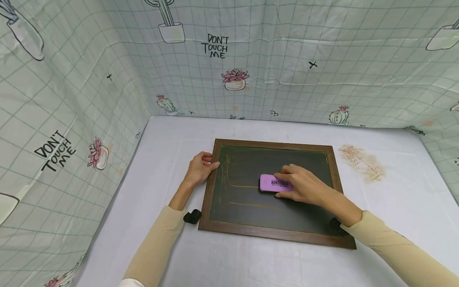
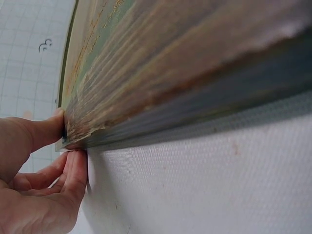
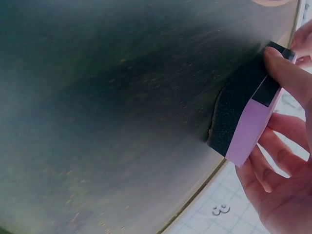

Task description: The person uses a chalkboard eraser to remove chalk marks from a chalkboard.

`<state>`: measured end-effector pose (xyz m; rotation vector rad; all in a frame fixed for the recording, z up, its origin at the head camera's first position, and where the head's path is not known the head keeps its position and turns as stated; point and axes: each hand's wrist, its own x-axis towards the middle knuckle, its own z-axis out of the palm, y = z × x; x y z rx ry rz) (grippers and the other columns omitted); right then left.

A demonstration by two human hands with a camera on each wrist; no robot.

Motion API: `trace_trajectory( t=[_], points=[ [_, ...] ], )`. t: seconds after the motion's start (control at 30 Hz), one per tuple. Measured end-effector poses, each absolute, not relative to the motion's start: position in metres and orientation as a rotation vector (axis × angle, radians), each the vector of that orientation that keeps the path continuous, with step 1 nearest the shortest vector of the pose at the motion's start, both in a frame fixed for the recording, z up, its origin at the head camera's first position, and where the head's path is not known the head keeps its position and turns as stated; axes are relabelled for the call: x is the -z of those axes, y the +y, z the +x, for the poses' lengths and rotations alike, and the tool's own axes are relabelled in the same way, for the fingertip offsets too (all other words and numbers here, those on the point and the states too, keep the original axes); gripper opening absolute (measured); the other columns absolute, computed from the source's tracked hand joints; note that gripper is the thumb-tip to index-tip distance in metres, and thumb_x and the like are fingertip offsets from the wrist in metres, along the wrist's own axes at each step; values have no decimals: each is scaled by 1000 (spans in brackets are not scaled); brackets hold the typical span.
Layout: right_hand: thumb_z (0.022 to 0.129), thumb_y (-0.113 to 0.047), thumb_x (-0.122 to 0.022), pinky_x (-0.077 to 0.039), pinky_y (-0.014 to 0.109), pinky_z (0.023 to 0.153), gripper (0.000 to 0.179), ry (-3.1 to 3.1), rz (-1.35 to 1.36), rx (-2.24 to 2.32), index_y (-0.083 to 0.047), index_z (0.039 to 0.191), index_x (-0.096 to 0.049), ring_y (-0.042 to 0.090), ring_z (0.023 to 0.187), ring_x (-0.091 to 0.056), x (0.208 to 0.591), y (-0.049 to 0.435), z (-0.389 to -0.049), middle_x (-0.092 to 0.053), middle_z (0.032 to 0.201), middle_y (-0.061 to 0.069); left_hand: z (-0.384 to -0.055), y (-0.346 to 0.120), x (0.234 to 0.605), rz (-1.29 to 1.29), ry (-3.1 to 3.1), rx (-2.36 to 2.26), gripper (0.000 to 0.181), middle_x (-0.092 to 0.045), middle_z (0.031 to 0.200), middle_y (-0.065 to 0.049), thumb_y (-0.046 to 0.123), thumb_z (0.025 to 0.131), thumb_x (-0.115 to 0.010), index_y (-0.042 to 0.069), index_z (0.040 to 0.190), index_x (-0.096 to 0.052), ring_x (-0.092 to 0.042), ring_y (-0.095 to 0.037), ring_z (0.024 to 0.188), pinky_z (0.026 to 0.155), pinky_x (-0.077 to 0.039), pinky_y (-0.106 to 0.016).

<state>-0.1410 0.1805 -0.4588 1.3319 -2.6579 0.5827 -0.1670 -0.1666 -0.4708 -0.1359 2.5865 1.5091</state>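
Observation:
A chalkboard [image 1: 247, 163] in a brown wooden frame lies on the white table, slightly turned. My left hand [image 1: 198, 169] pinches the left side of its frame, thumb on top and fingers against the lower edge, as the left wrist view shows close up. Between the thumb and fingers of my right hand [image 1: 303, 185] is a pink and black board eraser [image 1: 268, 182]. Its dark felt [image 3: 231, 107] faces the board surface in the right wrist view. Orange chalk lines [image 1: 254, 205] run left of and below the eraser, with a fainter upright smear near the left frame.
Brownish chalk dust [image 1: 362, 161] is smeared on the table [image 1: 179, 137] right of the board. A grid-patterned curtain [image 1: 279, 48] with cactus drawings encloses the back and left. Near each wrist is a dark strapped piece, the left one [image 1: 192, 216] by the board's frame.

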Motion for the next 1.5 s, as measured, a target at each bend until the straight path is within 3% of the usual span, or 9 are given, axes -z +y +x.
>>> trace_trajectory(
  t=[1.5],
  points=[
    [84, -38, -86, -45, 31, 69, 52, -2656, 1497, -571, -1, 119, -75, 17, 79, -50, 459, 95, -157, -63, 96, 7, -168, -168, 474, -123, 2596, -1505, 44, -60, 123, -25, 10, 97, -73, -10, 133, -56, -59, -35, 106, 91, -49, -44]
  ],
)
